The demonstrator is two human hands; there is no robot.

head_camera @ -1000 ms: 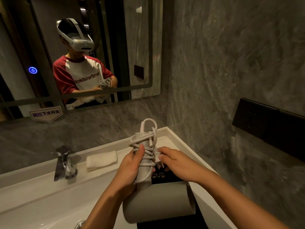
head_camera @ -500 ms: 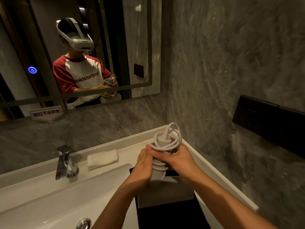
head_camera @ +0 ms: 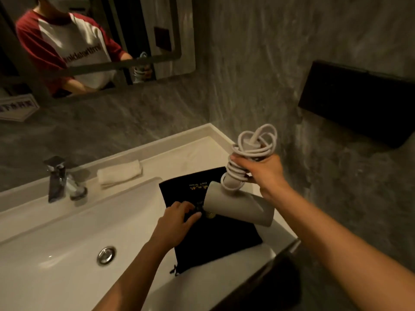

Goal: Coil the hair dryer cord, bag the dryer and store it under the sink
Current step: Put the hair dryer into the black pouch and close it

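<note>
The grey hair dryer [head_camera: 238,206] hangs barrel-down above the counter, its white cord [head_camera: 253,149] wound around the handle with loops sticking out at the top. My right hand [head_camera: 265,173] grips the wrapped handle. Under the dryer a black drawstring bag [head_camera: 211,241] with gold lettering lies flat on the white counter, to the right of the basin. My left hand [head_camera: 177,223] rests on the bag's middle, fingers pinching at the fabric near a small gold piece by the dryer's nozzle.
The white basin [head_camera: 67,248] with its drain fills the lower left; a chrome faucet [head_camera: 60,180] and a folded white towel [head_camera: 120,173] sit behind it. A mirror [head_camera: 94,41] hangs above. A black wall box [head_camera: 357,102] is mounted right. The counter edge [head_camera: 289,243] drops off at right.
My left hand let go of the dryer and dropped onto the black bag. My right hand carried the dryer to the right and tilted it. My view tipped downward.
</note>
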